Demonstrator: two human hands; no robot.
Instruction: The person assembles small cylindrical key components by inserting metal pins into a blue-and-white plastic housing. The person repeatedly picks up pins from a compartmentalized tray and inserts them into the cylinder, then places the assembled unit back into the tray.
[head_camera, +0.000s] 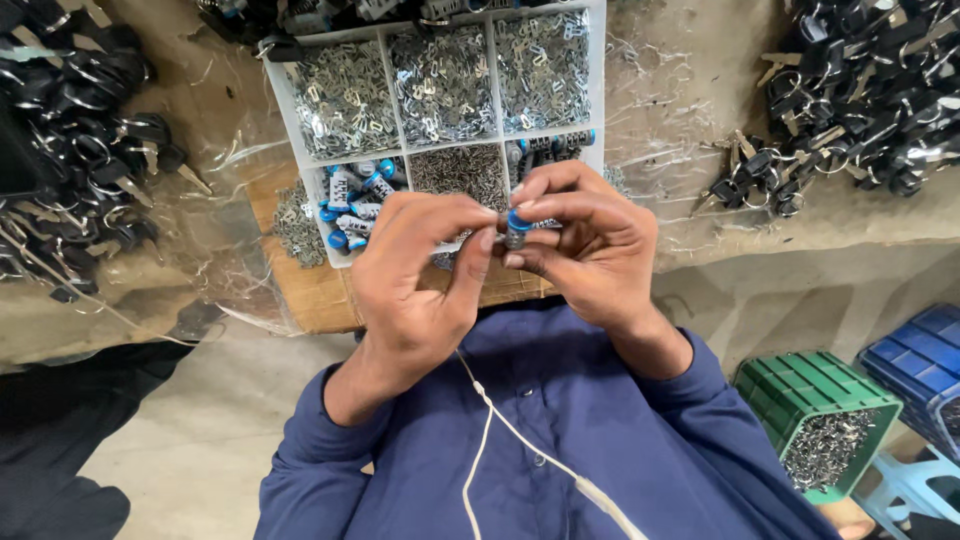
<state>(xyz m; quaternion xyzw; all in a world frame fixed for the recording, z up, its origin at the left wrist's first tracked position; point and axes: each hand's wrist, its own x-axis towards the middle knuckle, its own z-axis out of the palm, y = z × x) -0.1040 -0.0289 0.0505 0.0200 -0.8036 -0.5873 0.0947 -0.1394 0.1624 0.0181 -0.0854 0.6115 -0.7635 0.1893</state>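
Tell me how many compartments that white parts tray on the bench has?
6 show. The tray has three across the back, all with small silver parts, and three in front: blue-capped cylinders left, tiny metal bits middle, more cylinders right. The hands hide part of the front row.

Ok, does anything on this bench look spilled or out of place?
Yes. A small heap of tiny metal parts lies loose on the wooden board, just outside the left wall of the compartment tray. It looks spilled, since matching parts sit sorted inside the tray.
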